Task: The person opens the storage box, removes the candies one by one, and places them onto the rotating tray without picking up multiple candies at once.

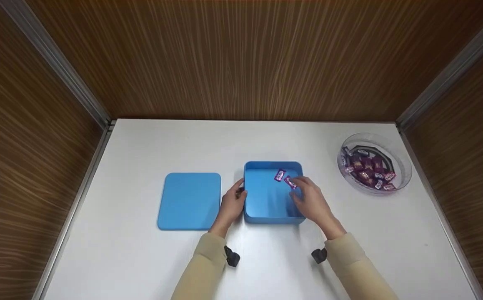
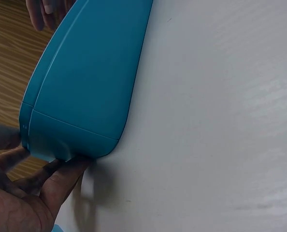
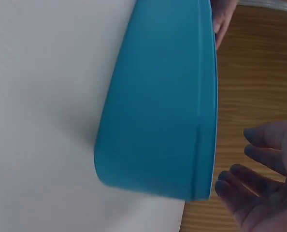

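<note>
A square blue box point(image 1: 266, 204) stands on the white table with its top uncovered. My left hand point(image 1: 233, 204) holds the box at its left side, thumb and fingers against the outer wall, as the left wrist view also shows. Over the box's right rim reaches my right hand point(image 1: 311, 200), its thumb and fingers spread apart. One purple wrapped candy point(image 1: 290, 182) lies inside by the right fingertips, and a second wrapped candy point(image 1: 280, 175) sits just left of it. In the right wrist view the right fingers point(image 3: 252, 179) are beside the box rim with nothing visible between them.
Left of the box lies a flat blue lid point(image 1: 190, 202). A round clear bowl point(image 1: 404, 173) with several wrapped candies stands at the back right of the table. Wood-grain panels point(image 1: 241, 62) close off the back and both sides.
</note>
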The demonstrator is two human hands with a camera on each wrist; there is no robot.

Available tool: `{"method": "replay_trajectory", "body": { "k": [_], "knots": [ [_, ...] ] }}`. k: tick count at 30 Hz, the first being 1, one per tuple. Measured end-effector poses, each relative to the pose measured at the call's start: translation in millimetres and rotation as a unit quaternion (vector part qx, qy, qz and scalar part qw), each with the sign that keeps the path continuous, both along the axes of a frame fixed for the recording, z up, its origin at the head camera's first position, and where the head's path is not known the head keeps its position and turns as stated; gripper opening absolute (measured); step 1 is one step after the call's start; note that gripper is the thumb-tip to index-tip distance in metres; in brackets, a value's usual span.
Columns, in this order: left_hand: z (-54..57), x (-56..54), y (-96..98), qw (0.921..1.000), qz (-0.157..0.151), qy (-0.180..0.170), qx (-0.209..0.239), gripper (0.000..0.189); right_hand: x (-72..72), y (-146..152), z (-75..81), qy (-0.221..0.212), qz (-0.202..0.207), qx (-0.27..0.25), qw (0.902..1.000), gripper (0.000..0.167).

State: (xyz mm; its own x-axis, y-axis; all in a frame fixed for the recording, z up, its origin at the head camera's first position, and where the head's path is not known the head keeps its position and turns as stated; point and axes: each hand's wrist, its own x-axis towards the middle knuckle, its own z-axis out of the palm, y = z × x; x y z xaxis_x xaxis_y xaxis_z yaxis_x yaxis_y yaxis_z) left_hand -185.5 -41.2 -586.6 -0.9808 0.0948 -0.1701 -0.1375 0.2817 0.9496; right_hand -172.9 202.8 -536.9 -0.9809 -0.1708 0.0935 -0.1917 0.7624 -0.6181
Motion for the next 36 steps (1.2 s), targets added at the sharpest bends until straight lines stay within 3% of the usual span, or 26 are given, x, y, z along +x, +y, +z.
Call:
{"method": "replay_trajectory", "body": {
  "k": [7,12,17,26,36],
  "knots": [
    [-1.4,0.4,0.6,0.9999,0.001,0.011,-0.006,0.046,0.1,-19.6,-12.9,-0.038,0.043,0.051,0.9970,0.048],
    [-0.3,0.4,0.9,0.9999,0.004,0.009,-0.012,0.046,-1.8,-27.1,-23.4,-0.063,0.050,0.083,0.9933,0.057],
    [-0.8,-0.2,0.4,1.0000,0.003,0.002,-0.007,0.047,-3.7,-31.9,-28.7,-0.097,0.031,0.094,0.9904,0.068],
    [-2.0,-0.5,0.1,1.0000,-0.004,0.006,-0.006,0.047,-7.2,-33.8,-37.8,-0.071,0.012,0.106,0.9917,0.073],
    [-2.0,-1.2,0.7,0.9999,0.002,-0.005,-0.011,0.047,-9.2,-36.2,-41.1,-0.108,-0.007,0.140,0.9841,0.076]
  ]
}}
